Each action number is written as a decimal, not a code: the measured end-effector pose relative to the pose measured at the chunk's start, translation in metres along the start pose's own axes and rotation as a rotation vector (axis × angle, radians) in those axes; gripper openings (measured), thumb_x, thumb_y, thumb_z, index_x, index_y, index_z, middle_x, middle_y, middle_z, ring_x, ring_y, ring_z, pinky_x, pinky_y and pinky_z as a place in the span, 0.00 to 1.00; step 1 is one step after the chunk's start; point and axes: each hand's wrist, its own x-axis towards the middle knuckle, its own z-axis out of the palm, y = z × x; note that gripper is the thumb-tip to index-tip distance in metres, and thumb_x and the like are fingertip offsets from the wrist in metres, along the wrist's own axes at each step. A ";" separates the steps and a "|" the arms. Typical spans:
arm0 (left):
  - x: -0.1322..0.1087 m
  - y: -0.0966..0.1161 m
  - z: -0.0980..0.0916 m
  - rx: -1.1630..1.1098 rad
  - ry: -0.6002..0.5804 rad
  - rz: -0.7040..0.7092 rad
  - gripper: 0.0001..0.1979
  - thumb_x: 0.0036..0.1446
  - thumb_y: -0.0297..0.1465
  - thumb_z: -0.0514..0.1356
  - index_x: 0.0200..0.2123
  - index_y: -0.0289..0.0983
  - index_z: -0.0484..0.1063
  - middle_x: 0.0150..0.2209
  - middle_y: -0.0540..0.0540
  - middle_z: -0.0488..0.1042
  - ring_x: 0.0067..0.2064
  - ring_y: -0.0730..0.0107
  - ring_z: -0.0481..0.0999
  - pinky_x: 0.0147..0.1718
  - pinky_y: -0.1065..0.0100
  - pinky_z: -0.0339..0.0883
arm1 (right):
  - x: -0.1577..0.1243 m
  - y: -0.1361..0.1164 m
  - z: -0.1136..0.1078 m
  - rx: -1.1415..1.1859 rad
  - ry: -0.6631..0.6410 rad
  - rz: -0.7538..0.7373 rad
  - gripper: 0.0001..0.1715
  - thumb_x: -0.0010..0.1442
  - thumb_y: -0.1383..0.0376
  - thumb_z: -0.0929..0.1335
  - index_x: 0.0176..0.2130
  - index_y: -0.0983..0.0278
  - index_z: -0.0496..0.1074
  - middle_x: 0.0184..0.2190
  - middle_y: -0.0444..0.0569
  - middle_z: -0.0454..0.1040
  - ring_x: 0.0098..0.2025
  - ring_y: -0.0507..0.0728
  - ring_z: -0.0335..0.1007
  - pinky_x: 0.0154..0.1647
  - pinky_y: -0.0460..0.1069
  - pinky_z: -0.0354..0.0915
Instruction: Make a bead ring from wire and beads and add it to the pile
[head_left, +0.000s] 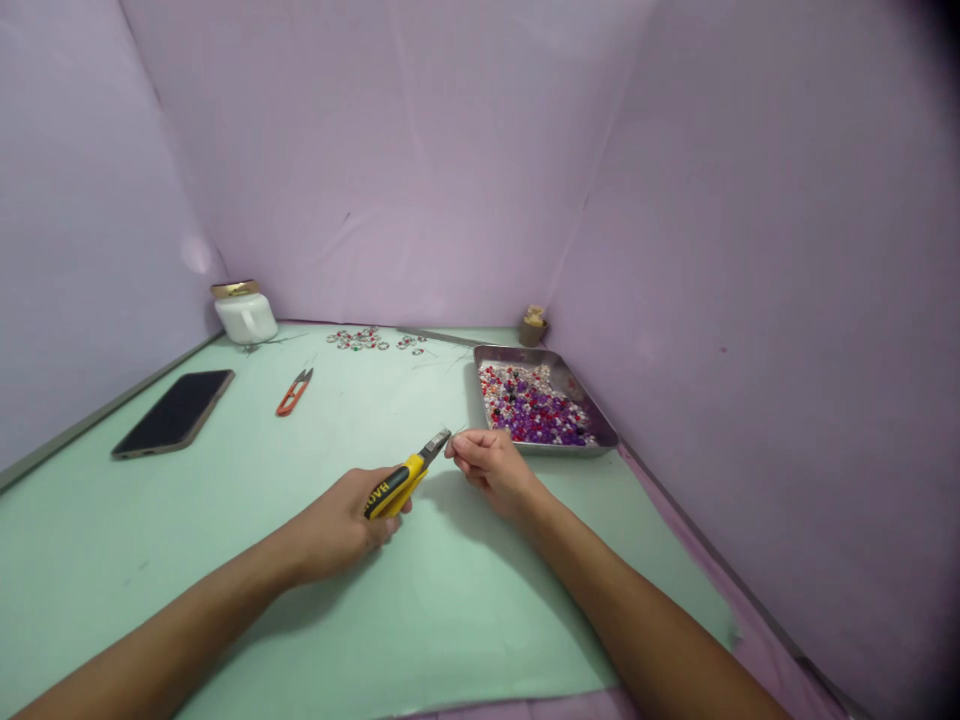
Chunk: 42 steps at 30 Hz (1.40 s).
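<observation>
Gripping yellow pliers (405, 480) tight, our left hand (341, 525) curls round handles. Our right hand (491, 468) pinches thin wire (457, 432), fingers shut together, right at pliers' tip. We keep both hands low over green mat (225, 560). Tray (570, 449) of beads (532, 410) just behind right hand. Red snips (294, 392), black phone (174, 412), white jar (245, 312) far off left.

Soft, even light — faint shadows, edges warped and dark at right corners.
</observation>
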 end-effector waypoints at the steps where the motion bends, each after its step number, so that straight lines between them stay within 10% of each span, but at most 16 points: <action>1: 0.001 -0.003 0.003 0.089 0.048 0.029 0.13 0.46 0.23 0.50 0.38 0.37 0.64 0.29 0.50 0.66 0.30 0.67 0.66 0.29 0.68 0.61 | 0.000 0.000 0.001 -0.012 0.014 0.009 0.13 0.45 0.59 0.67 0.22 0.69 0.68 0.11 0.37 0.57 0.12 0.42 0.38 0.14 0.44 0.33; 5: 0.004 -0.013 0.016 0.440 0.243 0.047 0.36 0.39 0.15 0.47 0.56 0.35 0.50 0.42 0.40 0.65 0.41 0.58 0.66 0.38 0.62 0.60 | 0.000 -0.002 0.002 -0.084 0.079 0.018 0.13 0.44 0.60 0.67 0.21 0.69 0.69 0.10 0.37 0.58 0.12 0.43 0.40 0.14 0.44 0.34; 8: 0.004 -0.010 0.017 0.431 0.270 0.056 0.36 0.39 0.15 0.48 0.55 0.34 0.50 0.42 0.39 0.64 0.42 0.57 0.65 0.39 0.61 0.59 | 0.002 -0.003 0.001 -0.101 0.078 -0.004 0.13 0.44 0.59 0.67 0.21 0.68 0.69 0.10 0.37 0.58 0.12 0.43 0.41 0.14 0.44 0.35; 13: -0.002 0.006 0.000 -0.129 -0.013 0.053 0.08 0.46 0.26 0.51 0.33 0.36 0.64 0.25 0.51 0.66 0.27 0.69 0.66 0.26 0.69 0.61 | 0.002 -0.001 -0.002 -0.133 0.025 -0.174 0.15 0.48 0.58 0.66 0.21 0.68 0.69 0.11 0.38 0.58 0.13 0.44 0.43 0.14 0.44 0.39; 17: -0.004 0.005 -0.006 -0.362 -0.195 0.068 0.10 0.45 0.29 0.51 0.33 0.36 0.64 0.25 0.50 0.67 0.24 0.70 0.66 0.25 0.69 0.63 | -0.001 -0.005 0.001 -0.099 -0.003 -0.199 0.16 0.48 0.57 0.66 0.21 0.68 0.68 0.10 0.37 0.55 0.12 0.44 0.41 0.14 0.44 0.38; 26: 0.008 -0.015 0.018 0.515 0.341 0.033 0.40 0.36 0.14 0.47 0.56 0.39 0.51 0.45 0.39 0.64 0.46 0.56 0.64 0.43 0.59 0.57 | 0.004 -0.001 0.007 -0.100 0.156 0.056 0.15 0.41 0.57 0.67 0.18 0.67 0.67 0.09 0.37 0.57 0.10 0.43 0.39 0.13 0.44 0.33; 32: -0.001 0.009 -0.001 -0.075 0.016 0.045 0.12 0.44 0.24 0.51 0.34 0.37 0.66 0.28 0.49 0.67 0.30 0.66 0.67 0.30 0.69 0.61 | 0.003 -0.001 0.002 -0.117 0.069 -0.098 0.15 0.45 0.57 0.66 0.20 0.67 0.68 0.09 0.37 0.56 0.12 0.44 0.41 0.13 0.44 0.36; 36: -0.004 0.010 -0.010 -0.522 -0.231 -0.001 0.11 0.40 0.29 0.53 0.32 0.37 0.64 0.28 0.50 0.67 0.26 0.70 0.66 0.24 0.69 0.62 | 0.000 -0.005 0.003 -0.078 0.017 -0.133 0.16 0.46 0.57 0.66 0.20 0.67 0.69 0.09 0.36 0.55 0.12 0.44 0.40 0.14 0.44 0.37; 42: 0.000 -0.004 0.004 0.178 0.159 0.038 0.24 0.41 0.21 0.50 0.45 0.39 0.62 0.36 0.45 0.67 0.37 0.61 0.67 0.36 0.63 0.61 | -0.001 -0.005 0.004 -0.089 0.084 0.040 0.14 0.42 0.59 0.67 0.19 0.68 0.68 0.09 0.36 0.56 0.11 0.43 0.38 0.13 0.44 0.33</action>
